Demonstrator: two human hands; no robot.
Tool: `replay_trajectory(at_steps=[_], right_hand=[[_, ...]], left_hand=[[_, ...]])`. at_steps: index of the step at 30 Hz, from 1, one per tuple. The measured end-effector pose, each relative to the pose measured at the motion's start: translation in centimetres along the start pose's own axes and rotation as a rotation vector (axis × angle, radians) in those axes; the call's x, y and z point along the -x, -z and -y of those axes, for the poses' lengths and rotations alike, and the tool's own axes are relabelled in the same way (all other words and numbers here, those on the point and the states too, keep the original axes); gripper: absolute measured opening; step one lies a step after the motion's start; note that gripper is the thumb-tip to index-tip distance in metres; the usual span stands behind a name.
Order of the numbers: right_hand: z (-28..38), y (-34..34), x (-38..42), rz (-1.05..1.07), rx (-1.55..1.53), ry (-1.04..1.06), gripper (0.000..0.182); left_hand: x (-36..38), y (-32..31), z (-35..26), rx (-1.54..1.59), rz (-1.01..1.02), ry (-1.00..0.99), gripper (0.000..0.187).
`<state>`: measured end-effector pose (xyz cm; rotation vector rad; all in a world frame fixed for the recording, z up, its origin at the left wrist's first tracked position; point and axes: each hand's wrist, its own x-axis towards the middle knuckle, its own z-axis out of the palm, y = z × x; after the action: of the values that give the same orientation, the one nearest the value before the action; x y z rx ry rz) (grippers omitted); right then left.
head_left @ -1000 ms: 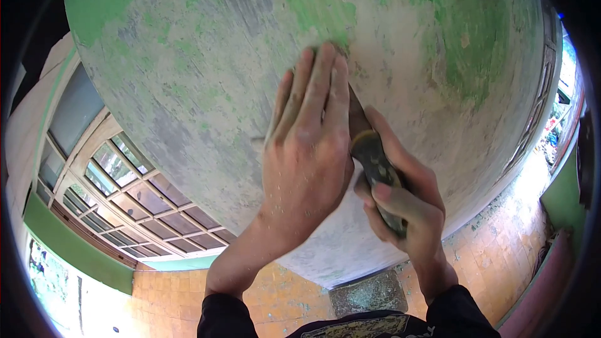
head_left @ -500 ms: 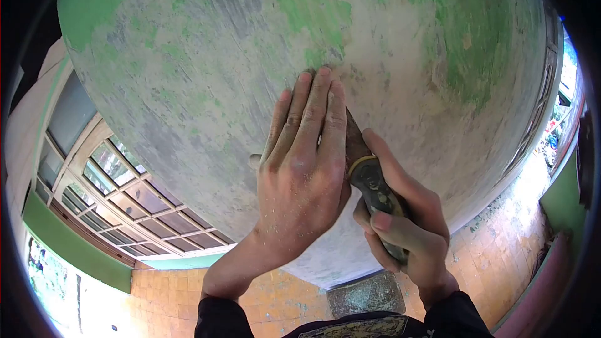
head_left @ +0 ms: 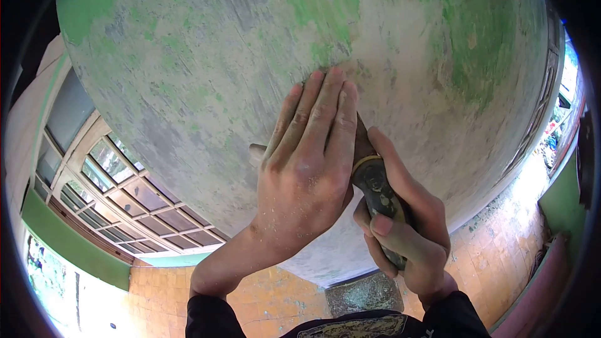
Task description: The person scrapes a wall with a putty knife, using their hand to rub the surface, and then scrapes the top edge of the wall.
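Observation:
A wall (head_left: pixel 206 56) with patchy green paint and bare grey plaster fills the middle of the view. My left hand (head_left: pixel 310 150) lies flat, back toward me, its fingers stretched upward over the wall and a tool's blade; fine dust covers its skin. My right hand (head_left: pixel 413 225) is wrapped round the dark handle of a scraper (head_left: pixel 379 191), which has a yellowish ring at its neck. The brown blade runs up from the handle and passes behind my left hand, so its tip is hidden.
White-framed glass-paned doors (head_left: pixel 125 194) stand at the left. Below lies an orange tiled floor (head_left: pixel 263 303) with scattered flakes, and a grey block or mat (head_left: pixel 366 294) sits at the wall's foot. A low wall (head_left: pixel 532 288) is at the right.
My left hand's fingers have shifted slightly right along the wall, and its forearm slants more to the left. The scraper's neck has moved slightly right in my right hand.

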<state>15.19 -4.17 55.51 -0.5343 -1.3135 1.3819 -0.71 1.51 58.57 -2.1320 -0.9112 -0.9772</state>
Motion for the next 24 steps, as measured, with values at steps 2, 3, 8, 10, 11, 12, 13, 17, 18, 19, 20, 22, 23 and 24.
replay_trajectory(at_steps=[2,3,8,10,11,12,13,17,18,19,20,22,23,24], right_hand=[[-0.3,0.1,0.0,-0.062,0.023,-0.023,0.086],[-0.8,0.7,-0.1,-0.006,0.016,0.007,0.08],[-0.5,0.9,-0.5,0.064,0.003,0.028,0.075],[-1.2,0.3,-0.4,-0.047,-0.008,0.047,0.084],[-0.9,0.4,-0.5,-0.043,-0.004,0.056,0.084],[-0.3,0.7,-0.4,0.009,0.009,0.045,0.079],[0.0,0.8,-0.3,0.058,0.02,0.027,0.075],[-0.1,0.9,-0.5,0.037,-0.004,0.009,0.075],[-0.2,0.8,-0.4,0.035,-0.004,0.01,0.075],[-0.2,0.8,-0.4,0.033,-0.002,0.013,0.075],[-0.1,0.8,-0.6,0.032,-0.003,0.014,0.075],[0.2,0.6,-1.2,0.049,0.006,0.062,0.075],[-0.1,0.6,-0.9,0.051,0.003,0.067,0.075],[-0.5,0.6,-0.3,0.03,-0.016,0.052,0.075]], left_hand=[[0.5,-1.0,0.2,-0.075,-0.058,-0.04,0.054],[0.4,-1.0,0.1,-0.071,-0.059,-0.044,0.054],[-0.4,-0.1,0.1,-0.073,-0.019,-0.014,0.055],[0.1,-0.2,0.0,-0.057,-0.012,-0.021,0.056],[0.2,-0.2,0.1,-0.045,-0.012,-0.025,0.057],[-0.1,-0.1,0.2,-0.046,-0.018,-0.029,0.057],[-0.4,0.2,0.1,-0.038,-0.021,-0.016,0.057],[0.0,-0.4,0.2,-0.065,-0.028,-0.03,0.058],[-0.2,-0.4,0.3,-0.067,-0.034,-0.034,0.058],[-0.5,-0.3,0.4,-0.069,-0.047,-0.035,0.058],[-0.6,-0.2,0.5,-0.069,-0.052,-0.034,0.059],[-0.6,0.0,0.5,-0.07,-0.037,-0.033,0.059],[-0.7,0.2,0.6,-0.076,-0.027,-0.037,0.06],[-0.7,0.3,0.7,-0.083,-0.033,-0.04,0.06]])
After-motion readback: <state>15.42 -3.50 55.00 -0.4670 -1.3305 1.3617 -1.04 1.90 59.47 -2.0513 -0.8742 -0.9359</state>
